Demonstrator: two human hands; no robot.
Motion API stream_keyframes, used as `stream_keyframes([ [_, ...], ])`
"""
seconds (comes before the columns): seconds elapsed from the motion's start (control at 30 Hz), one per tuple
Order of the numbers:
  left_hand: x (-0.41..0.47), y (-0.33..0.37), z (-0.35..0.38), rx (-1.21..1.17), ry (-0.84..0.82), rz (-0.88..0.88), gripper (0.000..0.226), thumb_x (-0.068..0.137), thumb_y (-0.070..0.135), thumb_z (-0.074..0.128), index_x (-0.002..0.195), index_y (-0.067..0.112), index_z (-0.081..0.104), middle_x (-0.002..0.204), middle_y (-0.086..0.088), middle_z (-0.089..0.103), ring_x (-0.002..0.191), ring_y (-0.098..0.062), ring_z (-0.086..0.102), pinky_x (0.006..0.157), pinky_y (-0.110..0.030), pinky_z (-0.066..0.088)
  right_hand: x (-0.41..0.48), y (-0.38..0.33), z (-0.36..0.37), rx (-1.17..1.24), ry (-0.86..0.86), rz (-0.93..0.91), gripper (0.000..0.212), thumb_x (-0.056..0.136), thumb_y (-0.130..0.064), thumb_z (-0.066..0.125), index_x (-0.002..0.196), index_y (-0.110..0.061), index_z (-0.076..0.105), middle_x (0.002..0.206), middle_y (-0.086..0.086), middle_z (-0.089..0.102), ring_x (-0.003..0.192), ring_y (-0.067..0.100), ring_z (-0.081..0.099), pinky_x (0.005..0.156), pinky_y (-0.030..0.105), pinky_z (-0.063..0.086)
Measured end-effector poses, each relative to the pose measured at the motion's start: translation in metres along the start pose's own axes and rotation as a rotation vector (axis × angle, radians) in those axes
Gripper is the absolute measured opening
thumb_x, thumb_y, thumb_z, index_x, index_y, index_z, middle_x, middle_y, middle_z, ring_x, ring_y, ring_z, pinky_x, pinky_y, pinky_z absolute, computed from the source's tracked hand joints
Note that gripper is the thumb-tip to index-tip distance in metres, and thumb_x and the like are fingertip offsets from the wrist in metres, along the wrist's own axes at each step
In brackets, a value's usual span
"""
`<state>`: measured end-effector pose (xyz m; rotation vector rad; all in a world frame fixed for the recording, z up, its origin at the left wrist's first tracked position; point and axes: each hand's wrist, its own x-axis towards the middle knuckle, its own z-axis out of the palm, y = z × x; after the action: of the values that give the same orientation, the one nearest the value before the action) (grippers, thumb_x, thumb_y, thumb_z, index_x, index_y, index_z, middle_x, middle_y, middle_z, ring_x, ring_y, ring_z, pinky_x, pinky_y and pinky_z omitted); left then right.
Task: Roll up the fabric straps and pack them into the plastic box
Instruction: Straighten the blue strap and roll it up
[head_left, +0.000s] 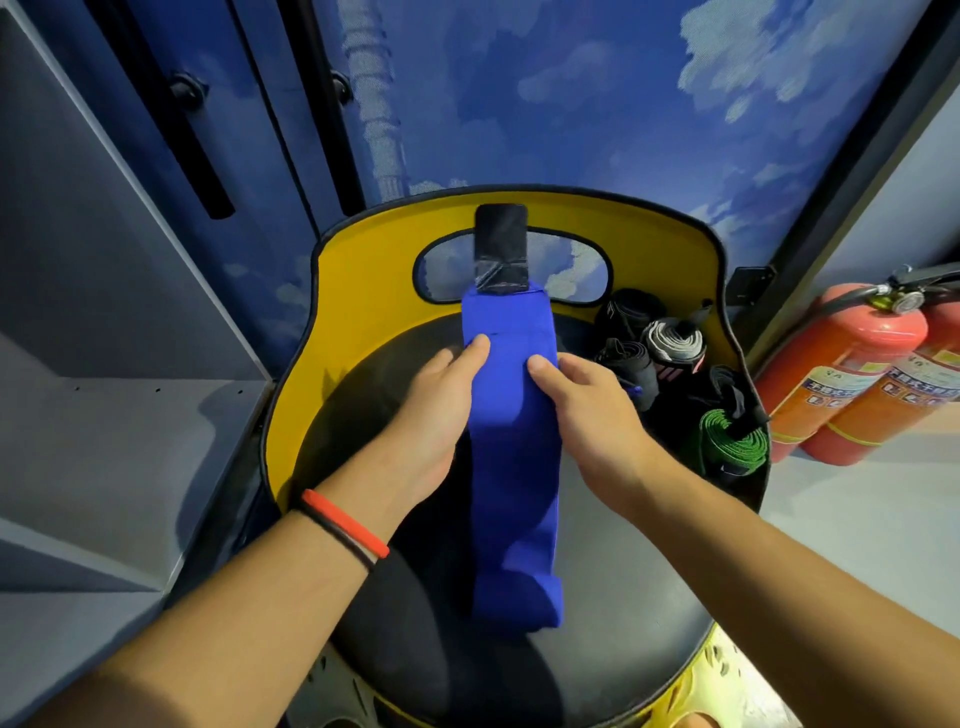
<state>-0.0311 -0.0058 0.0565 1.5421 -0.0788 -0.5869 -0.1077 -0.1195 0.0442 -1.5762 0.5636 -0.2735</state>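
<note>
A long blue fabric strap (514, 467) lies stretched lengthwise over the dark round seat (623, 597) of a yellow chair. Its far end carries a black fastening tab (501, 244) that rests against the chair back. My left hand (441, 400) grips the strap's left edge, thumb on top. My right hand (587, 405) grips the right edge the same way. Both hold it at about a third of its length from the tab. Several rolled straps sit at the seat's right side: black ones (628, 364), a grey-white one (672, 340) and a green one (732, 441). No plastic box is in view.
The yellow chair back (363, 291) curves round the seat. Two red fire extinguishers (852, 374) stand on the floor to the right. A grey shelf unit (104, 389) stands on the left. A blue cloud-printed wall is behind.
</note>
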Motion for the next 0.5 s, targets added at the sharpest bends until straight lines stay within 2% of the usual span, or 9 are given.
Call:
stream_keyframes([
  [0.07,-0.004,-0.002,-0.002,0.103,-0.073,0.037,0.029,0.104,0.038,0.053,0.113,0.016,0.070,0.105,-0.002,0.077,0.101,-0.022,0.073,0.086,-0.040,0.057,0.003,-0.002,-0.008,0.107,0.004,0.083,0.031,0.104,-0.037,0.052,0.109,-0.014,0.074,0.103,0.002,0.079,0.098,0.025,0.074,0.080,0.041,0.060],
  [0.1,-0.005,-0.004,-0.004,0.180,-0.098,0.063,0.031,0.103,0.039,0.055,0.109,0.014,0.071,0.104,-0.004,0.077,0.103,-0.026,0.072,0.089,-0.046,0.056,0.005,-0.003,-0.012,0.144,0.005,0.105,0.030,0.106,-0.033,0.051,0.111,-0.015,0.075,0.104,0.002,0.079,0.098,0.023,0.074,0.081,0.040,0.060],
  [0.13,-0.004,-0.006,-0.006,0.243,-0.108,0.085,0.031,0.101,0.039,0.057,0.105,0.013,0.072,0.104,-0.004,0.076,0.104,-0.029,0.071,0.093,-0.050,0.055,0.007,-0.002,-0.015,0.173,0.009,0.114,0.030,0.107,-0.031,0.051,0.112,-0.013,0.075,0.105,0.004,0.079,0.100,0.024,0.074,0.088,0.044,0.060],
  [0.2,-0.003,-0.006,-0.011,0.288,-0.103,0.070,0.022,0.100,0.033,0.062,0.103,0.017,0.077,0.101,0.002,0.078,0.101,-0.021,0.073,0.095,-0.047,0.058,0.009,0.001,-0.016,0.208,0.025,0.132,0.029,0.106,-0.028,0.053,0.112,-0.010,0.075,0.107,0.007,0.078,0.103,0.028,0.074,0.099,0.050,0.055],
  [0.3,0.000,-0.006,-0.016,0.230,-0.091,-0.014,0.017,0.098,0.024,0.067,0.107,0.016,0.078,0.101,0.002,0.079,0.101,-0.021,0.074,0.094,-0.043,0.060,0.010,0.007,-0.013,0.186,0.038,0.179,0.029,0.102,-0.034,0.060,0.106,-0.011,0.078,0.104,0.006,0.079,0.102,0.026,0.074,0.102,0.050,0.054],
  [0.37,0.003,-0.009,-0.018,0.188,-0.059,-0.065,0.017,0.097,0.021,0.068,0.110,0.013,0.077,0.099,-0.001,0.079,0.098,-0.021,0.075,0.086,-0.036,0.062,0.008,0.010,-0.011,0.109,0.013,0.214,0.033,0.099,-0.042,0.062,0.102,-0.014,0.079,0.102,0.002,0.079,0.102,0.024,0.074,0.102,0.052,0.054],
  [0.5,0.012,-0.013,-0.019,0.098,0.021,-0.144,0.011,0.095,0.017,0.070,0.104,0.014,0.076,0.094,-0.003,0.080,0.092,-0.018,0.076,0.084,-0.033,0.060,0.003,0.016,-0.008,-0.038,-0.100,0.290,0.042,0.098,-0.056,0.055,0.105,-0.020,0.076,0.104,-0.002,0.078,0.105,0.025,0.072,0.101,0.054,0.054],
])
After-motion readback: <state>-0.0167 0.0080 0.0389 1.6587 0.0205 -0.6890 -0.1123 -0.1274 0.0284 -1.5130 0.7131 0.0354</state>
